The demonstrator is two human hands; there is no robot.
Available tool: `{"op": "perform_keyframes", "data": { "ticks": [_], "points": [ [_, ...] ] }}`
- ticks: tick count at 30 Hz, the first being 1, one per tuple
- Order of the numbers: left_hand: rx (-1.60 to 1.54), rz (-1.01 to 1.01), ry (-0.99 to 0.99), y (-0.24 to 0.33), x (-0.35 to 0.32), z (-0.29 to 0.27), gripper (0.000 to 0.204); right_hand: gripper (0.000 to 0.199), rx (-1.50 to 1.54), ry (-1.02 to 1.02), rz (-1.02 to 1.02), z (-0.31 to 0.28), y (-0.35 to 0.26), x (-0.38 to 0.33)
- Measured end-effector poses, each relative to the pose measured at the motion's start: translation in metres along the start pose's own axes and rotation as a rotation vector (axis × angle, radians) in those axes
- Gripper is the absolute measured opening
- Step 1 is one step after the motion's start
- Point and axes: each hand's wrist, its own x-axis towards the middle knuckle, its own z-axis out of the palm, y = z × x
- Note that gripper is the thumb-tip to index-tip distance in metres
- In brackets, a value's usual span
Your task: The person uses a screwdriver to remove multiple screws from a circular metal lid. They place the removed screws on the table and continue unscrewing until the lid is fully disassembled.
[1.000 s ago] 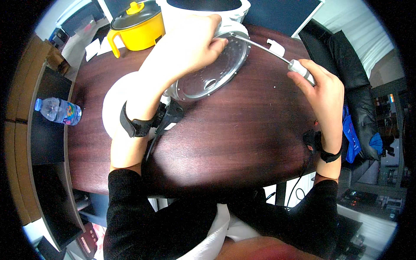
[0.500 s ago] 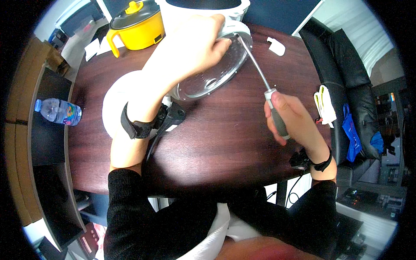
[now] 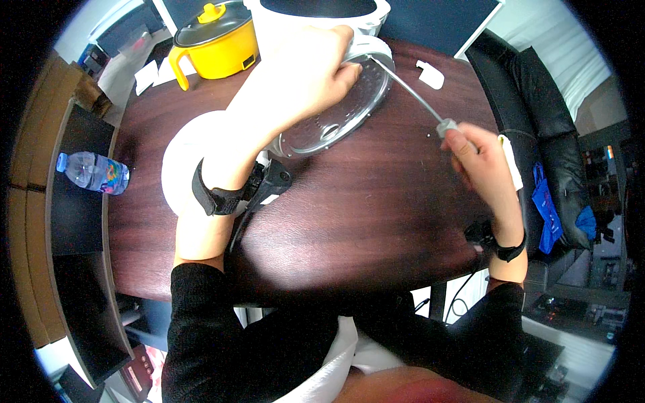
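Note:
My left hand (image 3: 309, 77) is closed on the rim of a clear round lid (image 3: 368, 101) with a white part along its far edge, holding it tilted over the dark table. In my right hand (image 3: 482, 161) is a screwdriver (image 3: 415, 93) with a grey handle and a long metal shaft. The shaft slants up to the left, its tip at the white part close to my left fingers; whether it sits in a screw is too small to tell. Under my left forearm lies a white round object (image 3: 185, 161), partly hidden. A small white plastic piece (image 3: 431, 76) lies to the right.
At the back stand a yellow pot (image 3: 218, 54) with a dark lid and a white appliance (image 3: 369, 20) with a black interior. A water bottle (image 3: 97, 173) lies at the left edge. White cloth (image 3: 510, 161) is by the right edge, near a black sofa (image 3: 561, 134).
My right hand has moved right and slightly up, so the screwdriver leans lower to the right, its tip still at the lid. My left hand keeps its hold.

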Motion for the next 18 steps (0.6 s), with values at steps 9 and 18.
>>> {"op": "perform_keyframes", "data": {
  "ticks": [9, 18],
  "points": [
    [0.003, -0.014, -0.021, -0.003, 0.000, 0.002, 0.031, 0.044, 0.290, -0.209, 0.124, 0.027, -0.014, -0.011],
    [0.006, 0.015, -0.027, 0.000, 0.000, -0.001, 0.028, 0.033, -0.913, 0.459, -0.497, -0.032, -0.043, 0.010]
  ]
}}
